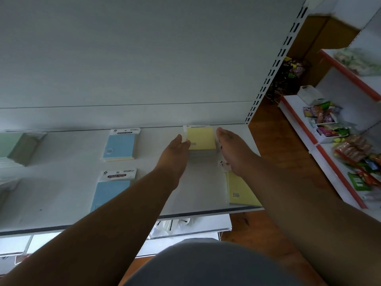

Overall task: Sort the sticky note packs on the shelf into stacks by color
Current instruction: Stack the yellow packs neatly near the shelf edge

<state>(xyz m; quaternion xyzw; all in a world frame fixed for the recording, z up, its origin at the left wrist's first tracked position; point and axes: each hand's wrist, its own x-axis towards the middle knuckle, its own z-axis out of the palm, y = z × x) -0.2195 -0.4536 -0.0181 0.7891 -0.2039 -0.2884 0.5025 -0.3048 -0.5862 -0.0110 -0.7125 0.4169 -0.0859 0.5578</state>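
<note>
A stack of yellow sticky note packs stands at the back right of the white shelf. My left hand touches the stack's left edge with straight fingers. My right hand lies flat along its right side, fingers straight. A single yellow pack lies near the front right edge, partly under my right forearm. Two blue packs lie in the middle: one at the back, one at the front, partly hidden by my left arm. A green stack sits at the far left.
The slotted shelf upright borders the shelf on the right. Across a wooden floor stands another shelving unit with red edges full of snack packets. A lower shelf holds white bags below.
</note>
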